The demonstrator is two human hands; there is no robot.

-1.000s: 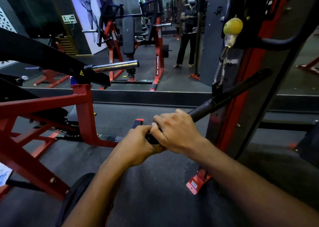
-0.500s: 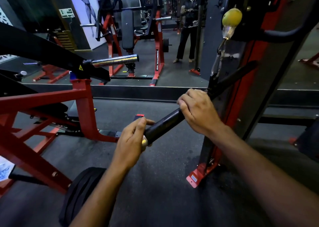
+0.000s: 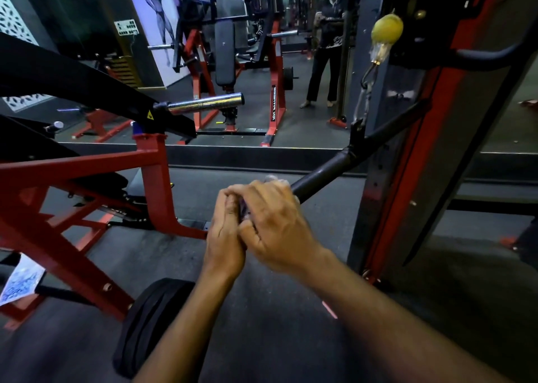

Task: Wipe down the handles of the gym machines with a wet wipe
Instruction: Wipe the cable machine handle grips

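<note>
A black bar handle [image 3: 326,170] hangs by a clip and chain [image 3: 364,97] from the cable machine and slants down toward me. My right hand [image 3: 276,222] is wrapped around its near end, with a bit of pale wet wipe [image 3: 275,179] showing above the knuckles. My left hand [image 3: 225,237] closes over the bar's tip, pressed against the right hand. The bar's near end is hidden under both hands.
A red and black plate-loaded machine [image 3: 87,179] with a chrome sleeve [image 3: 206,103] stands to the left. The cable tower [image 3: 422,120] with a yellow ball stopper [image 3: 387,29] rises on the right. A black weight plate [image 3: 148,321] lies below. The mirror [image 3: 262,62] ahead reflects a person.
My right hand slid back down the bar from its middle to the near end, meeting my left hand, which now closes over the tip.
</note>
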